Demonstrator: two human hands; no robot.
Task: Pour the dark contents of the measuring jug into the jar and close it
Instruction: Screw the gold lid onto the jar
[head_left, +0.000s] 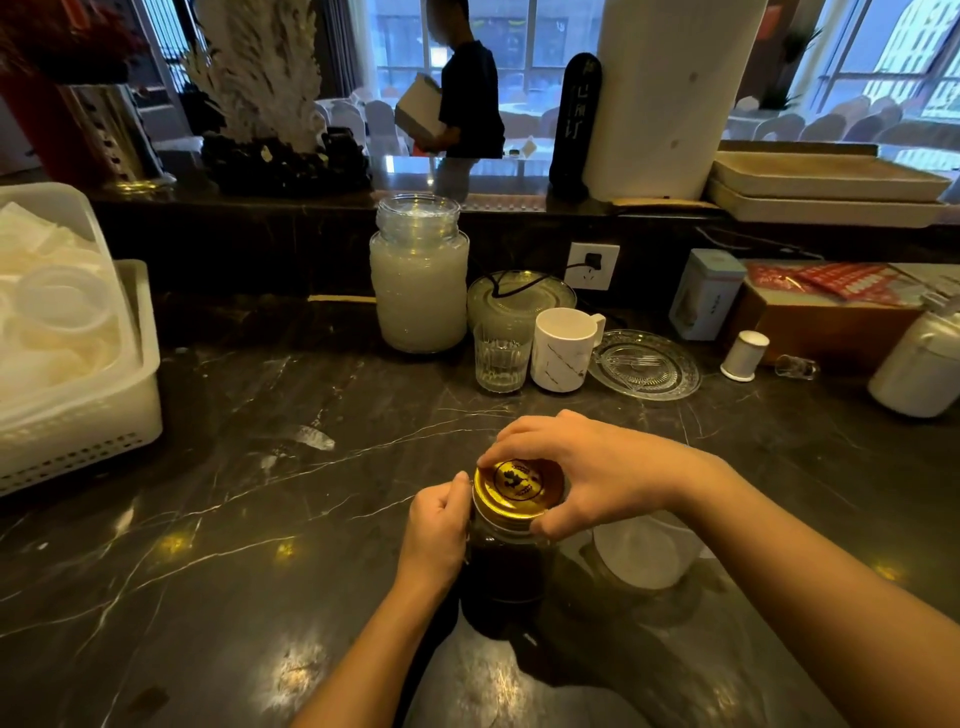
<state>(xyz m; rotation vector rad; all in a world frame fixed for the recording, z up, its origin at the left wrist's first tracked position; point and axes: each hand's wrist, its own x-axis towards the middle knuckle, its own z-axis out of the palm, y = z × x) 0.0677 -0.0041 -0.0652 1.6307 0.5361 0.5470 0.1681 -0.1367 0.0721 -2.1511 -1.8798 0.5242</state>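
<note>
A glass jar (501, 577) full of dark contents stands near the front of the dark marble counter (260, 493). A gold lid (514, 486) with a black print sits on its mouth. My right hand (587, 467) reaches over from the right, fingers and thumb gripping the lid's rim. My left hand (439, 530) grips the jar's neck on the left side. Right of the jar, under my right forearm, stands the clear measuring jug (639, 561), which looks empty.
A white basket (78, 395) of plastic lids sits at the left. Behind stand a big jar of whitish liquid (418, 291), a ribbed glass (500, 358), a white mug (565, 348), a glass plate (647, 364) and a small white shaker (744, 355). A person (467, 88) stands beyond the counter.
</note>
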